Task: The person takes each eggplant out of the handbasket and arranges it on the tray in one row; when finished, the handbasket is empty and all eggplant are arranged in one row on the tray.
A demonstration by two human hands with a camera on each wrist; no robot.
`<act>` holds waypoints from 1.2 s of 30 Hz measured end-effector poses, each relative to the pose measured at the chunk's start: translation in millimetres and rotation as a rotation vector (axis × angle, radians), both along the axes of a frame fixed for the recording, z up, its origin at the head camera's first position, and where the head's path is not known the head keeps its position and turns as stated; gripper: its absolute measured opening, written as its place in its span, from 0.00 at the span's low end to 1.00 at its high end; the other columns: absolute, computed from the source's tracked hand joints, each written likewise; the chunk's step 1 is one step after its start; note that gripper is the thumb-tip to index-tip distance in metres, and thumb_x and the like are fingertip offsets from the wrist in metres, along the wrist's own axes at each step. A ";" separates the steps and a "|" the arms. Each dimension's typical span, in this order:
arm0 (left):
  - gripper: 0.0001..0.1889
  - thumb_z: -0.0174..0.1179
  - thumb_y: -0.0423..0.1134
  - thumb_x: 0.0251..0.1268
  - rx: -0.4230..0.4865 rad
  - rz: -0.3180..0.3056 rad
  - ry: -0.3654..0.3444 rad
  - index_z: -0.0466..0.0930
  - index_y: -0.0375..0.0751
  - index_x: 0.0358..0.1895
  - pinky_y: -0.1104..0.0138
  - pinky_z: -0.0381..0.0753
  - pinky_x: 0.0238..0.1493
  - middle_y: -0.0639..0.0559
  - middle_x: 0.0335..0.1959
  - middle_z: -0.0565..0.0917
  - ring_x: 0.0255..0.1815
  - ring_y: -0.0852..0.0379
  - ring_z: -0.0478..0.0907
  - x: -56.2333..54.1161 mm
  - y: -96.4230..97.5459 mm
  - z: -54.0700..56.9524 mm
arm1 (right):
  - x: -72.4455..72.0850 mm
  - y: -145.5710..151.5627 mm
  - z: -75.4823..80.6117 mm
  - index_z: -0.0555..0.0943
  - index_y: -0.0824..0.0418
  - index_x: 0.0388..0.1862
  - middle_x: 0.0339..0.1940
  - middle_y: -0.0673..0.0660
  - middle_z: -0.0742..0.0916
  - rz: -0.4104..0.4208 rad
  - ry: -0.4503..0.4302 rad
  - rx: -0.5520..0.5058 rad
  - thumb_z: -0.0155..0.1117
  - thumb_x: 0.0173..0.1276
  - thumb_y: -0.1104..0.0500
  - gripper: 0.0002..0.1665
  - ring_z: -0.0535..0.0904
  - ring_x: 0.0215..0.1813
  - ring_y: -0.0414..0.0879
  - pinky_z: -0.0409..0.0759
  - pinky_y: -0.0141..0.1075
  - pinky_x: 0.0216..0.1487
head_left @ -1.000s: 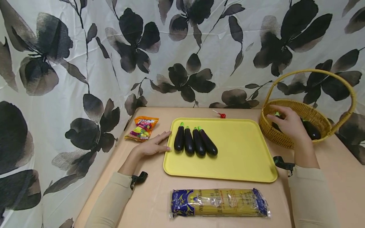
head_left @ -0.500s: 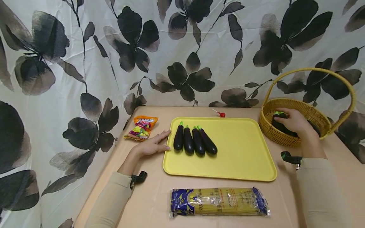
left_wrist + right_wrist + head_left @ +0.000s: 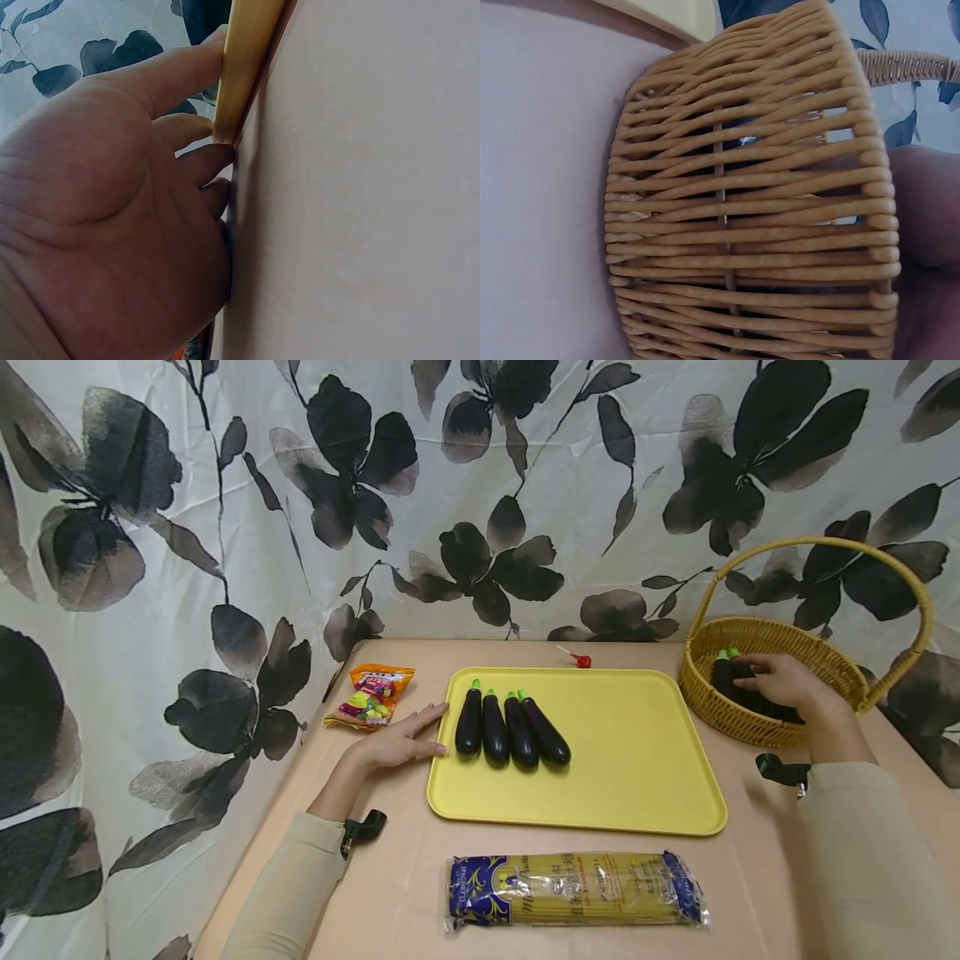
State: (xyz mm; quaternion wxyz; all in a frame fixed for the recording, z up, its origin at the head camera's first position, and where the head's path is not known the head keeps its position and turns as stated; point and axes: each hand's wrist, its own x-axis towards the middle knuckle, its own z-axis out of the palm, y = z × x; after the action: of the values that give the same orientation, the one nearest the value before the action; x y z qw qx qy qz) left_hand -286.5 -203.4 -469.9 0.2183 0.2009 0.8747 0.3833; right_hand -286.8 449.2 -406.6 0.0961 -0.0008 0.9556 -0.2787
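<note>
Several dark eggplants with green tips lie side by side on the left part of a yellow tray. My left hand lies flat on the table, fingers straight, touching the tray's left rim. My right hand is down inside the wicker basket, its fingers curled over one of the eggplants lying there. The right wrist view shows only the basket wall and the edge of my palm.
A spaghetti pack lies in front of the tray. An orange snack bag sits left of the tray, and a red lollipop behind it. A flowered cloth hangs close behind the table. The basket's tall handle arches over my right hand.
My right hand has gone deeper into the basket and shifted right, lowering onto the eggplants. The left hand and the tray have not moved.
</note>
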 end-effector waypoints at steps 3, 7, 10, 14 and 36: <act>0.48 0.67 0.60 0.68 0.001 0.006 -0.007 0.50 0.63 0.85 0.43 0.30 0.85 0.50 0.88 0.43 0.88 0.42 0.30 0.3 -0.3 0.7 | -2.0 2.6 -1.9 0.59 0.74 0.80 0.74 0.87 0.60 0.015 -0.010 0.004 0.55 0.83 0.51 0.38 0.56 0.72 0.84 0.59 0.77 0.71; 0.48 0.67 0.61 0.68 0.002 0.008 -0.010 0.50 0.63 0.85 0.43 0.30 0.85 0.50 0.88 0.42 0.88 0.42 0.29 0.0 -0.7 -0.2 | -5.5 5.1 -4.4 0.60 0.74 0.79 0.72 0.86 0.63 0.035 -0.026 0.009 0.54 0.83 0.53 0.37 0.59 0.71 0.84 0.62 0.76 0.69; 0.48 0.67 0.61 0.68 0.002 0.005 -0.006 0.50 0.63 0.85 0.43 0.30 0.85 0.50 0.88 0.42 0.88 0.43 0.30 -0.4 -1.2 -1.2 | -7.6 4.6 -5.1 0.59 0.74 0.79 0.73 0.86 0.63 0.043 -0.043 0.007 0.52 0.83 0.56 0.35 0.57 0.73 0.83 0.59 0.76 0.71; 0.48 0.67 0.61 0.68 0.005 0.000 -0.005 0.50 0.63 0.85 0.43 0.29 0.85 0.50 0.88 0.42 0.88 0.44 0.30 -0.6 -1.6 -1.9 | -9.6 3.1 -6.2 0.60 0.74 0.79 0.75 0.85 0.61 0.040 -0.059 0.011 0.51 0.83 0.60 0.33 0.51 0.75 0.84 0.53 0.77 0.73; 0.47 0.66 0.59 0.69 0.014 -0.018 0.008 0.50 0.60 0.86 0.43 0.30 0.86 0.50 0.88 0.43 0.88 0.44 0.30 -0.3 -2.0 -1.6 | -10.2 4.9 -10.6 0.59 0.73 0.80 0.78 0.83 0.57 -0.037 -0.058 -0.162 0.52 0.82 0.60 0.34 0.49 0.79 0.79 0.57 0.72 0.75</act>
State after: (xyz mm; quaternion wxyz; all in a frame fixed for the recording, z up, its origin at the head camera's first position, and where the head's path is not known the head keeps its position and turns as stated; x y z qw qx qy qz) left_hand -286.8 -205.5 -471.4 0.2167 0.2117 0.8711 0.3865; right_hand -297.0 454.1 -417.2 0.1184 0.0174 0.9265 -0.3569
